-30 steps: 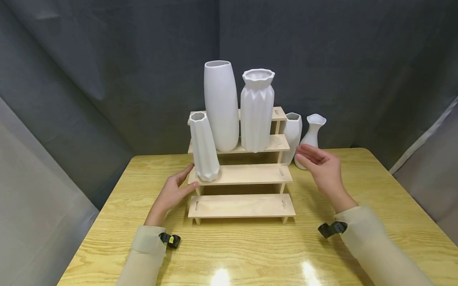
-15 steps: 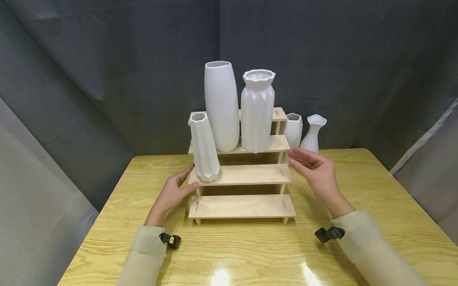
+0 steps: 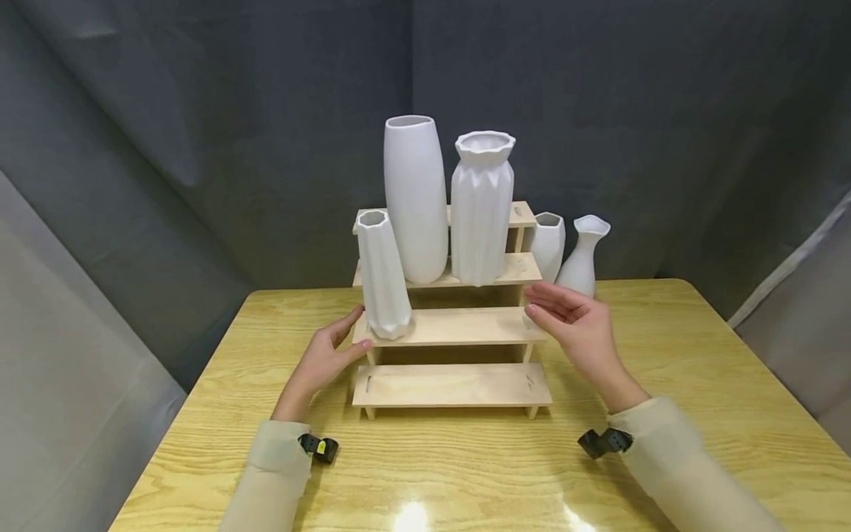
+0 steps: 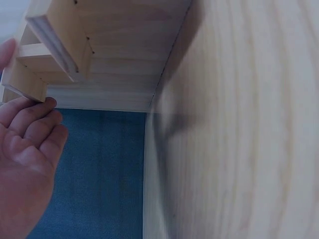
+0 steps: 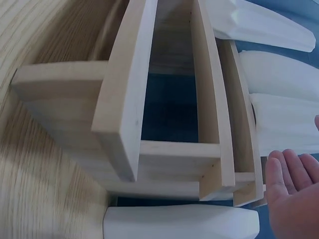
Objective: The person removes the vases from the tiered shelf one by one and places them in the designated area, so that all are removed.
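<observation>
You have five plain white vases: a smooth one [image 3: 415,198] at 12 o'clock, a pleated one [image 3: 482,208] beside it, a faceted one [image 3: 383,275] at 11 o'clock, and two [image 3: 549,244] [image 3: 580,255] at 1 o'clock. Your stepped rack [image 3: 459,325] is pale, unpainted wood with faint grain. The table [image 3: 465,465] is yellow with darker streaky grain and glossy glare spots at 6 o'clock. The backdrop [image 3: 199,111] is dark grey-blue cloth. Your sleeves [image 3: 272,473] are beige, your wrist straps [image 3: 319,447] black, the left one with a yellow spot.

We see a glossy yellow wood-grain table [image 3: 698,384] bearing a pale plywood stepped display stand [image 3: 459,384], with two small white ceramic vases [image 3: 580,258] just right of the stand.
</observation>
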The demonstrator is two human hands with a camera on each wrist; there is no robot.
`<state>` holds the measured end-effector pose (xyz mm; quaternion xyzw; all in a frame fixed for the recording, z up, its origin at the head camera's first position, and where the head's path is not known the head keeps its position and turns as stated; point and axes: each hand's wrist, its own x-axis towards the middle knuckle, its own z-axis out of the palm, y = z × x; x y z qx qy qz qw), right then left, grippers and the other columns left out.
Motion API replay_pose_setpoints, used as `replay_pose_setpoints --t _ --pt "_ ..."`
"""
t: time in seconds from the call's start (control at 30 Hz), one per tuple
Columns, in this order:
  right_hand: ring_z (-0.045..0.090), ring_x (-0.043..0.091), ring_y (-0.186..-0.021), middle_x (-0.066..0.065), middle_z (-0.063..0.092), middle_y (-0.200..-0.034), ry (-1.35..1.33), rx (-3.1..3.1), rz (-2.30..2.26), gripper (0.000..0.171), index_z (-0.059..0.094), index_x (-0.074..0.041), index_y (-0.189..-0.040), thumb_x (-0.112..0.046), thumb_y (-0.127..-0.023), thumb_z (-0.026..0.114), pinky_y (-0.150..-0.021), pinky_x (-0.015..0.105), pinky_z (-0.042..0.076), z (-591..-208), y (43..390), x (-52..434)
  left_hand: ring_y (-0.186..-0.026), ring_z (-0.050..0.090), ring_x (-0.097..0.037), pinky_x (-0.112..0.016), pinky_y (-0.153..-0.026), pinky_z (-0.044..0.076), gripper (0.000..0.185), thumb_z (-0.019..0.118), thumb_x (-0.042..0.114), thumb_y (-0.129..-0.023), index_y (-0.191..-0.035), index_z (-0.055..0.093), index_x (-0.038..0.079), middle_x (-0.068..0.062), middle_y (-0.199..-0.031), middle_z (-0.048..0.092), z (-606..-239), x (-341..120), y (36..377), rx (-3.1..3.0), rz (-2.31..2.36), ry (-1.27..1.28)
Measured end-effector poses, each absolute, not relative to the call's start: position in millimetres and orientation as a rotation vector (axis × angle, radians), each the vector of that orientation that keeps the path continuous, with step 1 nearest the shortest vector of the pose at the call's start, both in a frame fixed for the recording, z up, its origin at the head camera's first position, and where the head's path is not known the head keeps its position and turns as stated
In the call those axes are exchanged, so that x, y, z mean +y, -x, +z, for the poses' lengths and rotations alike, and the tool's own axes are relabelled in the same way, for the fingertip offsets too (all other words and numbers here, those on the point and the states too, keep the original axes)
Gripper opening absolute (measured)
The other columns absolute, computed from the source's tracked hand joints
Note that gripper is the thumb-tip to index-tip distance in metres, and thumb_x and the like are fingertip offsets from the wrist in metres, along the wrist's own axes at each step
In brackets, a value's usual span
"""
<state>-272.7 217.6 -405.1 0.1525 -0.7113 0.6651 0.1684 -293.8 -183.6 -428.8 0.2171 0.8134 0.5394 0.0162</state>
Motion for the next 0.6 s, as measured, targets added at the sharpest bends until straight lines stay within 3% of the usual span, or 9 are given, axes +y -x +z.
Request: replay_pose_setpoints --t 0.2,0.6 --pt "0.066 0.027 -0.109 0.022 0.066 -0.121 -0.482 -1.971 1.981 0.041 0.062 0.01 -0.125 0.001 -0.087 0.074 -0.088 0.028 0.054 -405 272 211 -0.145 0.024 -0.027 -0.044 -0.117 0.022 0.069 0.066 0.019 -0.097 -0.153 0.03 0.001 -0.011 -0.157 0.028 -427 -182 292 2.541 1.66 -0.648" --pt "0.064 0.026 -0.112 0.024 0.064 -0.124 -0.611 -1.968 2.008 0.044 0.058 0.013 -0.129 0.002 -0.089 0.072 -0.089 0.03 0.054 -404 272 198 -0.145 0.024 -0.03 -0.048 -0.118 0.021 0.069 0.066 0.018 -0.097 -0.152 0.03 -0.003 -0.016 -0.157 0.029 -428 -183 292 2.543 1.677 -0.66"
